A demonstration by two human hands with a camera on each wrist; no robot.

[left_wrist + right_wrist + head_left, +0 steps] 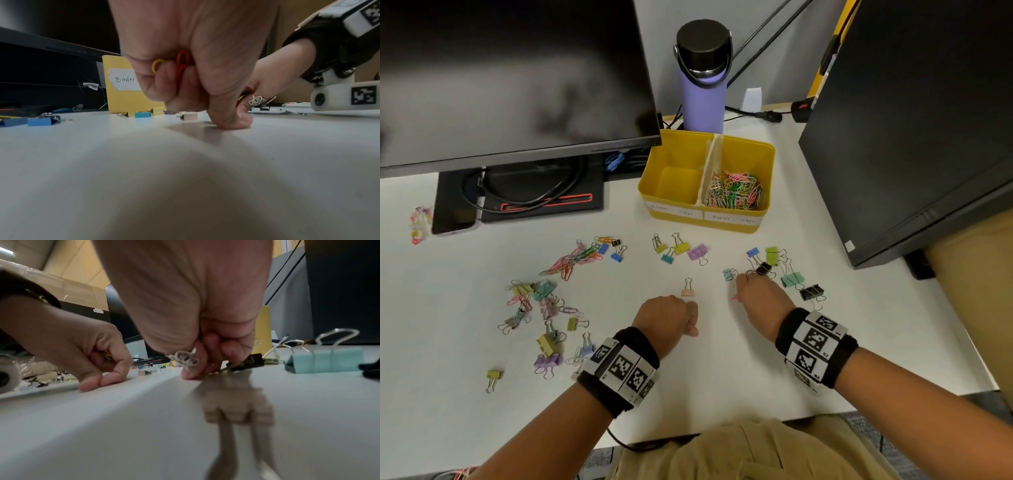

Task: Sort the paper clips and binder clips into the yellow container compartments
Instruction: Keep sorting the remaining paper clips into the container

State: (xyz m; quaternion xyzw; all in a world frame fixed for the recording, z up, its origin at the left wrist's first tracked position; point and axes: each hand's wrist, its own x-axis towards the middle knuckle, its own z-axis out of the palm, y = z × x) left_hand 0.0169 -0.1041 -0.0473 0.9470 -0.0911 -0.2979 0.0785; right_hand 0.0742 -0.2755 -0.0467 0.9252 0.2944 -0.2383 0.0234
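Note:
The yellow container point(681, 132) stands mid-table; its left compartment, labelled Binder, is bare and its right one holds a heap of paper clips point(736, 192). My left hand point(671, 315) is a fist with the thumb tip on the table, gripping orange and yellow paper clips point(182, 61). A peach binder clip point(687, 291) lies just beyond it. My right hand point(756, 291) has curled fingers with tips on the table beside a small black binder clip point(251, 361). A red clip end point(734, 297) pokes out at its thumb side.
Loose paper clips point(571, 260) and binder clips point(544, 308) scatter to the left; more binder clips, including a teal one point(324, 360), lie right. A monitor point(517, 85), purple bottle point(703, 85) and black computer case point(911, 120) ring the back. A phone point(455, 216) lies left.

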